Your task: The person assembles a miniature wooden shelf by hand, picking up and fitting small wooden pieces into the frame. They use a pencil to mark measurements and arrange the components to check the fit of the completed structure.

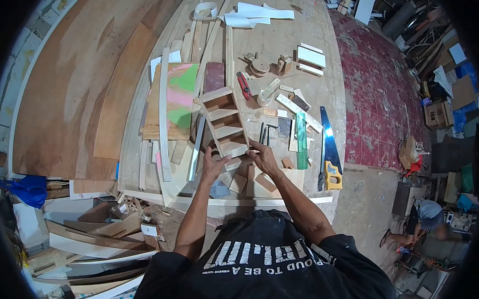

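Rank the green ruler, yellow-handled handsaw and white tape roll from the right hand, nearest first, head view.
1. Green ruler, just right of the right hand.
2. Yellow-handled handsaw, farther right, by the bench edge.
3. White tape roll, far end, leftward.

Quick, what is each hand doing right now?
Left hand: closed on the near end of the frame.
Right hand: pinching the frame's near corner.

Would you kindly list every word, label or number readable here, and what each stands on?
"PROUD TO BE A": white print, upside down in view, on the person's black shirt.
Larger white letters beside it on the shirt: too distorted to read.
Markings on the green ruler: too small to read.
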`<state>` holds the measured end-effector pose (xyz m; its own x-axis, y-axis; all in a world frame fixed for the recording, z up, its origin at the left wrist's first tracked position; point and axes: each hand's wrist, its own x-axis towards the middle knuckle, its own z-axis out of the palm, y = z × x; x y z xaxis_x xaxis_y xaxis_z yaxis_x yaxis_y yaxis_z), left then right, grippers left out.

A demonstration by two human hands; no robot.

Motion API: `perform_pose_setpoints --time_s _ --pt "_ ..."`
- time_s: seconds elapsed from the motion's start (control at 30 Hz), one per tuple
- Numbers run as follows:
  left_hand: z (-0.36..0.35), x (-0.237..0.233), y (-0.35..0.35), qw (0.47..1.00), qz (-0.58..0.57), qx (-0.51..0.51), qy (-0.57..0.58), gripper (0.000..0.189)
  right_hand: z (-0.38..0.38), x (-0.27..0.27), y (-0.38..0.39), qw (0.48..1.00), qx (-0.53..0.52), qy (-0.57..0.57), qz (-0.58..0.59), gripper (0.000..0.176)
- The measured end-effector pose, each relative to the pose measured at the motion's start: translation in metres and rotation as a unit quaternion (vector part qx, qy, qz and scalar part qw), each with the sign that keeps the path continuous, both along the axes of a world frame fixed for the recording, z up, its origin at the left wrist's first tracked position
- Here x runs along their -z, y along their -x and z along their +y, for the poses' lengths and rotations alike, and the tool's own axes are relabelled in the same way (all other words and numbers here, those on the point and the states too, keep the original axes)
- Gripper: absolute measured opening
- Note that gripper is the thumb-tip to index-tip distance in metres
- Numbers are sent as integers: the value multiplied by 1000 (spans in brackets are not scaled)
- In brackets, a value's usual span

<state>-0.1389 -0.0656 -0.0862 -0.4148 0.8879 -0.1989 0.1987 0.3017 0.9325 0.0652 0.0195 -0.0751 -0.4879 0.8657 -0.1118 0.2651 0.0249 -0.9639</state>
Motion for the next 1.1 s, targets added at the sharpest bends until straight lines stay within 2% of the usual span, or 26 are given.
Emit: perform_pose_setpoints --time_s 0.1,0.17,0.27,0.37,0.43,0.53,0.57,0.67,0.7,0.77,0.8,0.83,0.87,0.9,0.93,1.0,1.07,1.1 --pt "5 0 0 1000 23 16 -2 74 3 0 3 999 11 30 -16 49" --pt "10 -4 -4 999 35 12 -25 75 5 5 7 998 34 -56 -5 40" --pt "14 0 -9 995 76 4 -69 76 10 13 6 996 35 -69 -41 30" --pt "17 2 -10 989 120 2 -90 77 9 4 11 992 56 -113 -14 24" --pt "21 10 -10 987 135 5 -90 77 9 2 10 994 55 -92 -19 26" --pt "22 41 -4 989 82 14 -125 78 3 6 8 996 50 -66 -16 29" --pt "22 60 3 982 157 32 -98 75 4 8 8 997 48 -64 -7 30" --pt "20 64 8 978 184 39 -94 70 0 8 10 996 56 -67 19 34" --pt "21 64 10 986 144 38 -76 67 0 8 10 996 60 -64 20 34" --pt "18 65 13 987 147 47 -35 67 1 7 4 998 35 -19 -55 37" --pt "18 65 14 988 148 51 2 67 -2 9 -4 998 40 -18 -54 37" --pt "18 63 14 987 149 56 2 67 -6 13 -15 986 36 -84 -138 37" --pt "18 62 14 983 172 60 11 68 -10 17 -26 963 31 -149 -222 40" --pt "18 61 14 979 195 62 19 68 -20 -1 -37 942 16 -140 -305 41" --pt "19 59 14 974 217 64 27 69 -31 -17 -48 942 19 -140 -304 41" --pt "21 58 16 962 260 82 25 68 -53 -35 -72 893 -41 -76 -441 36" --pt "24 49 17 946 305 106 19 66 -66 -19 -92 906 -65 -67 -413 34" --pt "25 34 16 961 248 121 11 63 -71 -10 -98 917 -93 -61 -384 32"
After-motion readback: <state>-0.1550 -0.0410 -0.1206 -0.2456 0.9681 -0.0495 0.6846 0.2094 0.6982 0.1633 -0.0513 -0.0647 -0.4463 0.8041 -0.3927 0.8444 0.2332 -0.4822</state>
